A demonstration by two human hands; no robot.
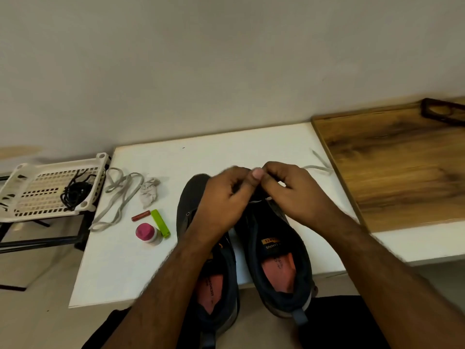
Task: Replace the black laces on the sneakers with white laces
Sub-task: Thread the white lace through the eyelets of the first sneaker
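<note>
- Two dark sneakers stand on the white counter (141, 260), heels toward the person, so the eyelets face the hands.
- The left hand (224, 197) and right hand (294, 195) meet over the right sneaker (276, 248), fingers curled, apparently pinching a white lace (318, 168) at the front eyelets (the pinch itself is blurred); its free end trails right.
- The left sneaker (198, 222) looks unlaced; a second white lace (118, 197) lies ready beside it.
- The black laces (75, 195) sit bundled in a white rack (25, 202), out of the way.
</note>
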